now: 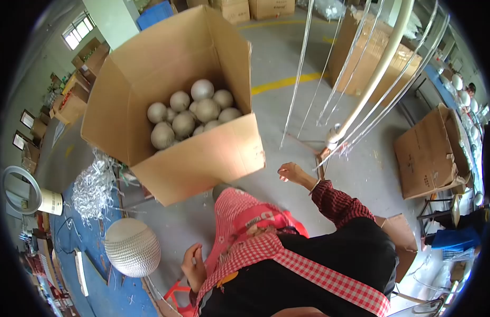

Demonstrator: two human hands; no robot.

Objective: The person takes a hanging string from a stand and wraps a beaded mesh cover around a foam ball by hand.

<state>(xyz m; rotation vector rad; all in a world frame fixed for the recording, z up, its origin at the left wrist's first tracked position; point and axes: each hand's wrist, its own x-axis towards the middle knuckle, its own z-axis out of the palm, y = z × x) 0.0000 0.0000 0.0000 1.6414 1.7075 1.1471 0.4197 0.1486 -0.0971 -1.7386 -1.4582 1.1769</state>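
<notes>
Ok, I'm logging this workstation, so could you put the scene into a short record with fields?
left hand: fingers bent, nothing visible in it
right hand: loosely curled; contents, if any, unclear
carton: cardboard, flaps open
carton contents: several silvery balls
blue table: tangled silvery strands on top
large ball: silvery, textured, by the table's edge
stand: pale pole, thin strands hanging around it

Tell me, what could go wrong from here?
The big silver ball sits near the edge of the blue table; a nudge from the nearby left hand might send it rolling off. The loose silver tinsel could tangle. Balls piled together in the open carton may scuff one another.
</notes>
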